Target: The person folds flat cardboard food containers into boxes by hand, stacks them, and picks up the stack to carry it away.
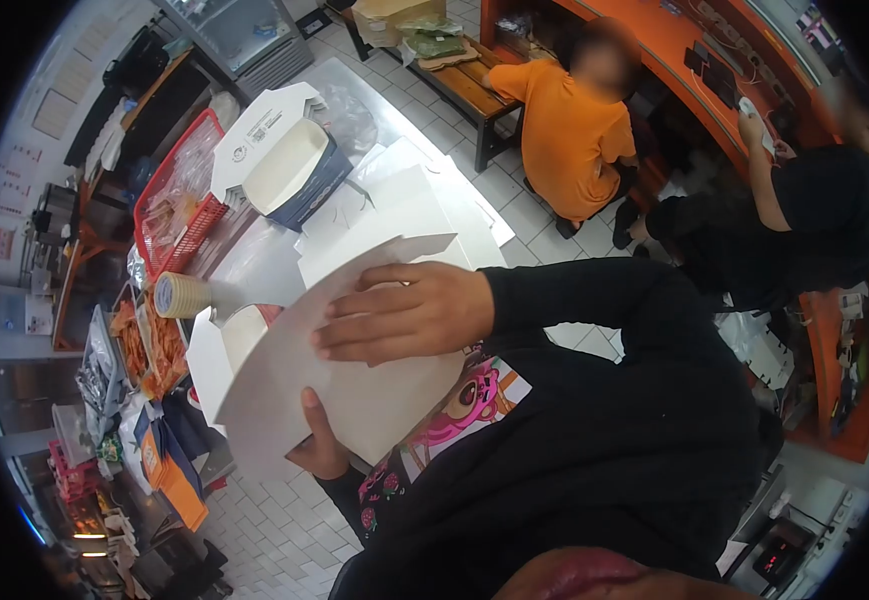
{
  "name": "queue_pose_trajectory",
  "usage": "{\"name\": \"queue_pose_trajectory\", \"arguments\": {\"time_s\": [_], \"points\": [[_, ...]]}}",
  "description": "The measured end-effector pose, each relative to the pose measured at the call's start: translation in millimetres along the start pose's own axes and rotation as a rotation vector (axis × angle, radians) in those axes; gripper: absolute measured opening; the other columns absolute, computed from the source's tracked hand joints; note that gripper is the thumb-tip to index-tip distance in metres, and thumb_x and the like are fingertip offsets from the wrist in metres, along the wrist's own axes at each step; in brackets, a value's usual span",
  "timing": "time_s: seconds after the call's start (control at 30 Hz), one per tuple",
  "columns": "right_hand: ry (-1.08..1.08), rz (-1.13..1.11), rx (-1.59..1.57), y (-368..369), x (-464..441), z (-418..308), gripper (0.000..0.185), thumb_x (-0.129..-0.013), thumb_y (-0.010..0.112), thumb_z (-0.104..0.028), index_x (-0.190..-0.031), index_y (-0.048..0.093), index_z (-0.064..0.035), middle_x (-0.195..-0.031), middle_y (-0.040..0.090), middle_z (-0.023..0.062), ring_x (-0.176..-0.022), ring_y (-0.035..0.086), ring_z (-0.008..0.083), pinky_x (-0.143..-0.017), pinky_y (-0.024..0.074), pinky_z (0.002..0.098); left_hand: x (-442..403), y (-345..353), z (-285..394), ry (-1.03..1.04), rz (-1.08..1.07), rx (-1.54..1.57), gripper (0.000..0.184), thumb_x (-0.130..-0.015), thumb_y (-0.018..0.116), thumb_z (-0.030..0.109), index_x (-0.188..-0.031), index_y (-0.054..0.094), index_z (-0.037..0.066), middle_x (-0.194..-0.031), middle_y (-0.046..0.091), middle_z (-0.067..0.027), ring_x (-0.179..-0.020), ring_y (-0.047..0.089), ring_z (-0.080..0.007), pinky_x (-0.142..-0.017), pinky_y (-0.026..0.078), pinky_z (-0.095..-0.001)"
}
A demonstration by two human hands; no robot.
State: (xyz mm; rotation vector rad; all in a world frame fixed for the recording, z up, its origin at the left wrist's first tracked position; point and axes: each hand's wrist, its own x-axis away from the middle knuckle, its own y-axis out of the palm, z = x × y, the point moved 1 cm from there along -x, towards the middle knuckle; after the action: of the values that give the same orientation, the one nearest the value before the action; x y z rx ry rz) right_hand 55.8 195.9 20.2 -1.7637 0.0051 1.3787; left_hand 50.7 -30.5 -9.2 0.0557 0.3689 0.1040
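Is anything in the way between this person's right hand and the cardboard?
Nothing visible: the right hand lies directly against the upper part of the cardboard, while the left hand supports it lower down.

Held: curved white cardboard sheet (269, 400)
Left hand (320, 445): gripping the sheet's lower edge
Right hand (409, 315): fingers laid across the sheet
Beyond the sheet: nested open navy-and-white cardboard boxes (319, 190)

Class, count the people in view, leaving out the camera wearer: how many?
2: a person in orange low beside the wooden bench, and a person in black at the right. Others may be hidden.
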Motion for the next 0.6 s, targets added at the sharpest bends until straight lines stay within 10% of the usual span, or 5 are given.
{"name": "queue_pose_trajectory", "arguments": {"time_s": [0.2,0.33,0.5,0.6], "points": [[-0.190,0.068,-0.083,16,-5,0,0.026,-0.085,0.059,-0.013,-0.110,0.063,-0.0097,-0.123,0.060,0.0040,-0.109,0.058,0.0207,-0.093,0.0485,0.0357,-5,-29,-6,-0.277,-0.176,-0.355,0.048,-0.089,0.065,0.007,-0.132,0.049,-0.007,-0.122,0.060,-0.0177,-0.107,0.057,-0.0214,-0.094,0.046,-0.0324],[-0.187,0.035,-0.059,34,-14,2,0.028,-0.086,0.058,-0.013,-0.114,0.062,-0.0092,-0.126,0.059,0.0061,-0.118,0.055,0.0235,-0.097,0.0479,0.0368,-8,-25,6,-0.283,0.083,0.087,0.052,-0.090,0.064,0.006,-0.135,0.043,-0.008,-0.127,0.055,-0.0190,-0.110,0.058,-0.0261,-0.093,0.047,-0.0344],[-0.062,-0.194,-0.040,70,-37,5,0.035,-0.086,0.057,-0.018,-0.119,0.057,-0.0072,-0.117,0.062,0.0075,-0.110,0.061,0.0214,-0.091,0.0525,0.0333,-26,-42,2,-0.210,0.154,-0.123,0.050,-0.097,0.058,0.023,-0.132,0.043,-0.009,-0.124,0.057,-0.0197,-0.107,0.060,-0.0244,-0.091,0.050,-0.0357],[-0.050,-0.412,-0.062,85,-60,10,0.035,-0.085,0.056,-0.017,-0.119,0.058,-0.0074,-0.117,0.064,0.0067,-0.101,0.066,0.0192,-0.084,0.0552,0.0296,-34,-59,4,-0.541,0.176,0.036,0.053,-0.101,0.047,0.029,-0.138,0.037,-0.008,-0.131,0.052,-0.0200,-0.115,0.056,-0.0257,-0.096,0.046,-0.0336]]}}
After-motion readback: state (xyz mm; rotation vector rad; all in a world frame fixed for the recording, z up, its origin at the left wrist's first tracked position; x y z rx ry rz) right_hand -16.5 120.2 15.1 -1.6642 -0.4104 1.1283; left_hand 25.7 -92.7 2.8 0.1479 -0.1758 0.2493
